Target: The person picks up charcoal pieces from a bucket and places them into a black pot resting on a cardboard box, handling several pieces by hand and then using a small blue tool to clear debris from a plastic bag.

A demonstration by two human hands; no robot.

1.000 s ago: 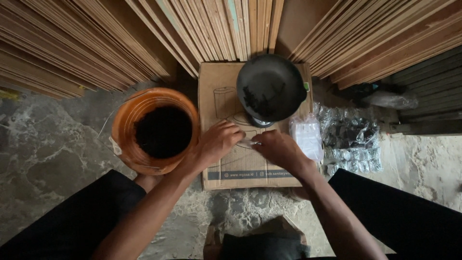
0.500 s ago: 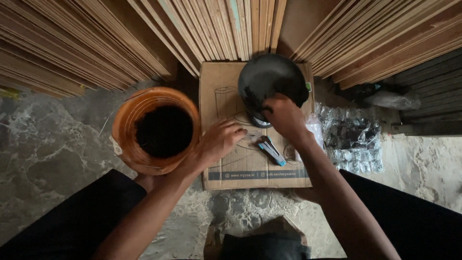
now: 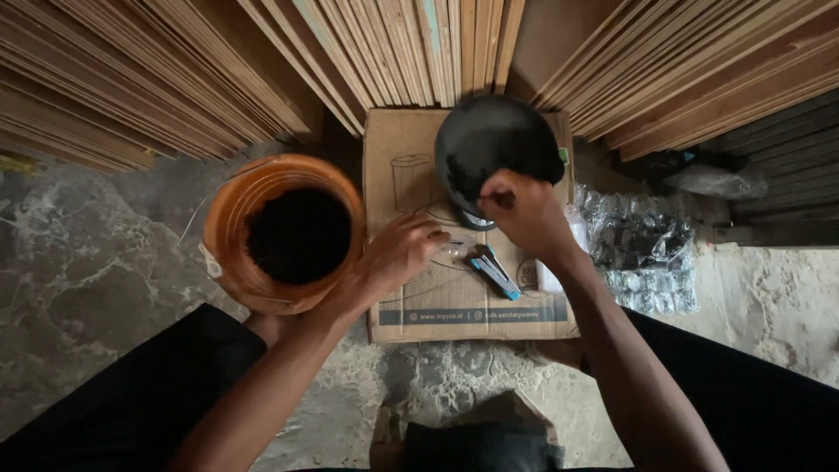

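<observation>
A flat cardboard sheet [image 3: 411, 301] lies on the stone floor in front of me. A black round bowl [image 3: 489, 140] with dark stuff in it sits at the sheet's far end. My right hand [image 3: 523, 214] reaches into the bowl's near edge with fingers pinched; what they hold is too small to tell. My left hand [image 3: 400, 255] rests on the cardboard, its fingertips pinching a small clear piece. A small tool with a blue handle [image 3: 492, 271] lies on the cardboard between my hands.
An orange bucket [image 3: 229, 229] filled with dark material stands left of the cardboard. A clear plastic bag of small dark parts [image 3: 642, 253] lies to the right. Stacked wooden boards [image 3: 157, 79] lean across the back. My knees in black flank the sheet.
My right hand left the spot beside my left hand, set down the blue-handled tool and moved up into the black bowl. My left hand stayed on the cardboard.
</observation>
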